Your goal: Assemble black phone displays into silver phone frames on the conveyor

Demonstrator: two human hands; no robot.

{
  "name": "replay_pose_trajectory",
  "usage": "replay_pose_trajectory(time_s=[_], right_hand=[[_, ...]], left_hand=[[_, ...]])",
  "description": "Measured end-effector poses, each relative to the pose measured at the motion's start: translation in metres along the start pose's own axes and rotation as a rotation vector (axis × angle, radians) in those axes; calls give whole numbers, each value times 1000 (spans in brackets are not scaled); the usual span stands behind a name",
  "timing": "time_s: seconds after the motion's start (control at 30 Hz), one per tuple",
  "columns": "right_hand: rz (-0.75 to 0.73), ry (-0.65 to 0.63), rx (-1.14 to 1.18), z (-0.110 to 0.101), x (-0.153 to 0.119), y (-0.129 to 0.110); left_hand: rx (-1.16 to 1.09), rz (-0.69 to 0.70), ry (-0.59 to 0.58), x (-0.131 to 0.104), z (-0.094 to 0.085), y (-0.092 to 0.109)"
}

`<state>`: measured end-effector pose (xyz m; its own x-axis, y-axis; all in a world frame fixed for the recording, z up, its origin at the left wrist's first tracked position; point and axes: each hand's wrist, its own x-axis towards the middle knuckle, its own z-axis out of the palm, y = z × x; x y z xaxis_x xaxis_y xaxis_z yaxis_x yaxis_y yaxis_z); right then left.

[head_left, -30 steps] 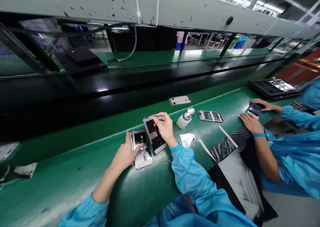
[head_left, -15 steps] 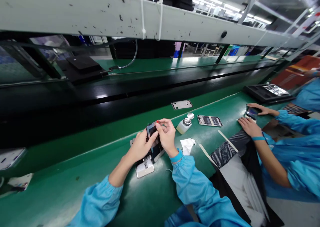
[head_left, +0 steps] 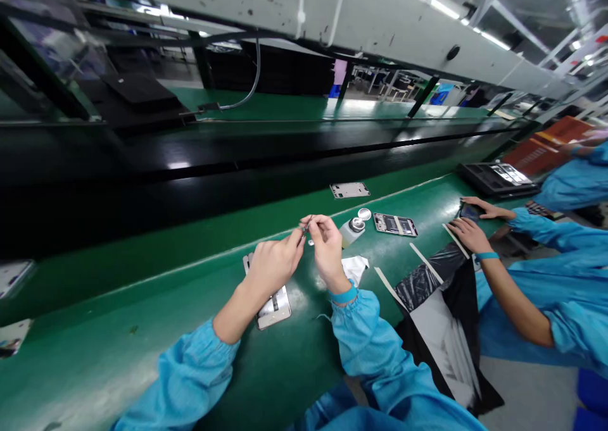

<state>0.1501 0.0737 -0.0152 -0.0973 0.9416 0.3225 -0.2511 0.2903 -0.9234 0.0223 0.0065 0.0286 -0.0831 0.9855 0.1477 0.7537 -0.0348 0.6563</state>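
Pinched between my left hand (head_left: pixel 275 257) and my right hand (head_left: pixel 327 244) is the phone screen (head_left: pixel 306 226), turned almost edge-on so that only a thin dark strip shows. Both hands have their fingertips closed on its upper edge, and the left hand hides most of the rest. An opened phone body (head_left: pixel 275 307) lies on the bench under my left wrist, partly covered. To the right of my right hand stand a small bottle (head_left: pixel 351 231) with its round metal lid flipped up and a crumpled white wipe (head_left: pixel 355 268).
A phone frame with a taped battery (head_left: pixel 395 224) and a bare phone housing (head_left: pixel 350 190) lie on the green bench (head_left: pixel 166 336). Adhesive strips (head_left: pixel 425 262) stick along the right edge. A co-worker's hands (head_left: pixel 468 231) handle a phone near a black tray (head_left: pixel 496 178).
The phone screen has turned from face-visible to almost edge-on in my hands and lifted off the phone body's area slightly. The camera view has shifted. My hands keep their hold.
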Motion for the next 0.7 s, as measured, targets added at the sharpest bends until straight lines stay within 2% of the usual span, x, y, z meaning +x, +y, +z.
replay_pose_trajectory(time_s=[0.13,0.2,0.37,0.47,0.7], right_hand=[[-46,-62,-45,-19,10,-9],[-10,-115,-144,-33,18,-9],[360,-245,-458,-66,32,12],[491,-255,-582,-72,32,26],[652,-267,-714,-71,34,27]], left_hand=[[-80,-19,42,-1,-3,2],[-122,-54,99,0,-9,0],[-139,-129,295,6,-34,-15],[-112,-93,381,8,-43,-22],[-19,-3,350,11,-38,-26]])
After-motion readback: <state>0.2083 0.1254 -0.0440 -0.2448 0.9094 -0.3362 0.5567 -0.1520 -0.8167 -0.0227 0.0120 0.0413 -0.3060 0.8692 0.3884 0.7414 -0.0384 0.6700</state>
